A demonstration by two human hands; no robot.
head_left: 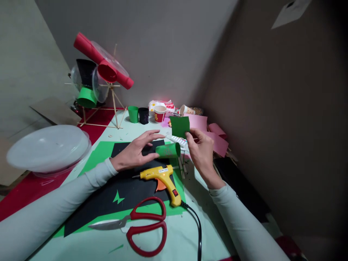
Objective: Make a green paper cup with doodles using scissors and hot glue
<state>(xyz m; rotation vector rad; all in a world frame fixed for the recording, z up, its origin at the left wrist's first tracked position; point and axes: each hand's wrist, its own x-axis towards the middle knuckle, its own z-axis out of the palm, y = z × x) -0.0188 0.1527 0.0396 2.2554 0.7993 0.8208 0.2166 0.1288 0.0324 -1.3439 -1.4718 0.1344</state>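
Observation:
Between thumb and fingers, my right hand (200, 148) pinches a small green paper piece (180, 126), raised above the table. My left hand (137, 150) has its fingers spread beside a green paper cylinder (168, 150) lying on its side; its thumb tip is close to the near end, and I cannot tell whether it touches. Just below lies a yellow glue gun (160, 176) with an orange trigger, nozzle to the left. Red-handled scissors (146, 226) rest nearer me, blades partly open. Under them spreads a black sheet (100, 201) over green paper (91, 165).
Clear plastic lids (50, 148) are stacked at left. Behind them stands a stick frame (113, 105) bearing red tubes (89, 47). A green cup (133, 114), a black cup (143, 115) and a red-white cup (160, 113) line the back. Pink paper (219, 143) lies at right; a black cord (199, 228) runs toward me.

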